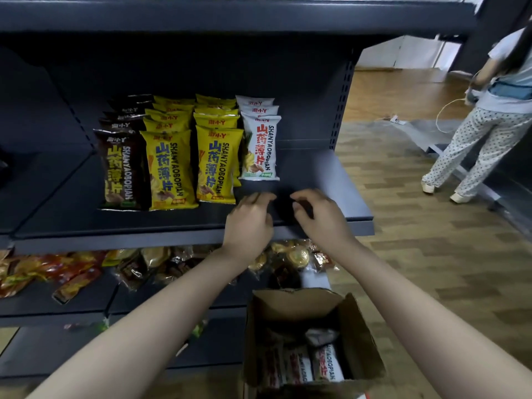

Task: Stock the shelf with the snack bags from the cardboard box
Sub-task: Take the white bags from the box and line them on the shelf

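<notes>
On the dark grey shelf (316,180) stand rows of snack bags: brown bags (121,174), two rows of yellow bags (168,171), and white bags (260,148) at the right end. My left hand (249,223) and my right hand (319,214) hover side by side over the shelf's front edge, just below the front white bag. Both hold nothing, with fingers loosely curled and apart. The open cardboard box (357,335) sits on the floor below, with several white snack bags (328,361) lying inside.
The lower shelf (86,298) holds loose red, orange and clear-wrapped snacks. A person in spotted trousers (489,133) stands at the right on the wooden floor (431,254), near a white cable. Bare shelf space lies right of the white bags.
</notes>
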Action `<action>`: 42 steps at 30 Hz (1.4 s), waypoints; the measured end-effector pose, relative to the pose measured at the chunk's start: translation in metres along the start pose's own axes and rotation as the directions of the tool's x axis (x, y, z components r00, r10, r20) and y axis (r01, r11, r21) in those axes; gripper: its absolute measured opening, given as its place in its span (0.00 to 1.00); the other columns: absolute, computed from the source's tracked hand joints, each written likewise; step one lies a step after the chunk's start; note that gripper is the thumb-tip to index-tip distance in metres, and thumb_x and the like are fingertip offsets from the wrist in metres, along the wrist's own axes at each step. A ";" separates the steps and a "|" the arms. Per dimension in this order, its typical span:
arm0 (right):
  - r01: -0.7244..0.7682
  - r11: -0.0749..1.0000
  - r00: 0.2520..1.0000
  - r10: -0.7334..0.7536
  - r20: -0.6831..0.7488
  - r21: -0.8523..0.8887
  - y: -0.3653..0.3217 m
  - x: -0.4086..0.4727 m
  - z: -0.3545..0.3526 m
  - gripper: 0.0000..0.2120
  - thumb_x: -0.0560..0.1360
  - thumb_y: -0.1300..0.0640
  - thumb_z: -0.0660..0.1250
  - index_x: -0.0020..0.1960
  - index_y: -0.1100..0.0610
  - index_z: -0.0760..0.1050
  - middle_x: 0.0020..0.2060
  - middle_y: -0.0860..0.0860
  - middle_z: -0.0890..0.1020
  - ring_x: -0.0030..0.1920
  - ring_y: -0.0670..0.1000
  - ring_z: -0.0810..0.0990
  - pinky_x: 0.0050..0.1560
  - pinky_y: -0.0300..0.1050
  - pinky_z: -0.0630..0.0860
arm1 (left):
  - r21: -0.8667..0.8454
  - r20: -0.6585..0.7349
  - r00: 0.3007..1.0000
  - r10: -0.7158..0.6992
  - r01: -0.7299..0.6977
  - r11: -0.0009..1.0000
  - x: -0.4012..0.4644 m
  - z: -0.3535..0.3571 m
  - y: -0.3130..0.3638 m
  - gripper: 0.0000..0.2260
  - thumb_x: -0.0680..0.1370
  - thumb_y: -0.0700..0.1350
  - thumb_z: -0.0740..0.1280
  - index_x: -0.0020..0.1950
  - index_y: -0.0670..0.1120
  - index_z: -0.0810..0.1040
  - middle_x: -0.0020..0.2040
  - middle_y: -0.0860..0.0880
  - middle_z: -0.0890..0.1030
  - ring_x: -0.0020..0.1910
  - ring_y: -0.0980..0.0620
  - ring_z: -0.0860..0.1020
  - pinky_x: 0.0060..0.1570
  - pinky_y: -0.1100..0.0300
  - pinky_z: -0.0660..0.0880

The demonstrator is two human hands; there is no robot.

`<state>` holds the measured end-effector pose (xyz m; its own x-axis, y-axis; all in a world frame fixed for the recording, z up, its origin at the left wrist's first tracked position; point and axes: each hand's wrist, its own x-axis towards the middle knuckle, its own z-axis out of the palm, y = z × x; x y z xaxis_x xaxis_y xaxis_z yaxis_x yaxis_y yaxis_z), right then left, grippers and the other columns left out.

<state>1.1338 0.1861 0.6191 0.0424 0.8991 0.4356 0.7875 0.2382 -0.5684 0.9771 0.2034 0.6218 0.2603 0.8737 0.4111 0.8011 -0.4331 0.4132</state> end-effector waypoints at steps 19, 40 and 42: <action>-0.314 0.947 0.883 0.316 0.348 -0.064 0.050 -0.160 0.025 0.11 0.77 0.60 0.61 0.57 0.53 0.76 0.48 0.50 0.79 0.47 0.52 0.79 0.46 0.50 0.77 | 0.025 0.537 0.842 -0.052 0.046 0.999 -0.122 0.077 0.010 0.19 0.78 0.43 0.56 0.69 0.50 0.66 0.67 0.47 0.70 0.63 0.45 0.72 0.55 0.54 0.71; -0.463 0.714 0.251 0.674 0.695 -0.525 0.169 -0.216 0.132 0.14 0.79 0.56 0.59 0.58 0.65 0.73 0.56 0.62 0.78 0.57 0.62 0.76 0.45 0.44 0.67 | 0.153 0.883 0.297 -0.363 0.550 0.821 -0.184 0.228 -0.051 0.12 0.79 0.38 0.57 0.59 0.33 0.71 0.45 0.35 0.75 0.47 0.38 0.75 0.45 0.50 0.73; -0.467 0.668 0.188 0.716 0.673 -0.580 0.179 -0.218 0.144 0.19 0.78 0.54 0.61 0.63 0.64 0.68 0.61 0.64 0.74 0.61 0.63 0.73 0.54 0.47 0.69 | 0.163 0.873 0.310 -0.376 0.541 0.825 -0.187 0.243 -0.056 0.14 0.79 0.41 0.59 0.62 0.38 0.72 0.57 0.36 0.76 0.55 0.38 0.75 0.54 0.52 0.72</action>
<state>1.1769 0.0857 0.3215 0.1578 0.5862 -0.7947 0.8624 -0.4738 -0.1782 1.0145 0.1177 0.3243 0.2502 0.6272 -0.7376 0.8897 0.1516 0.4307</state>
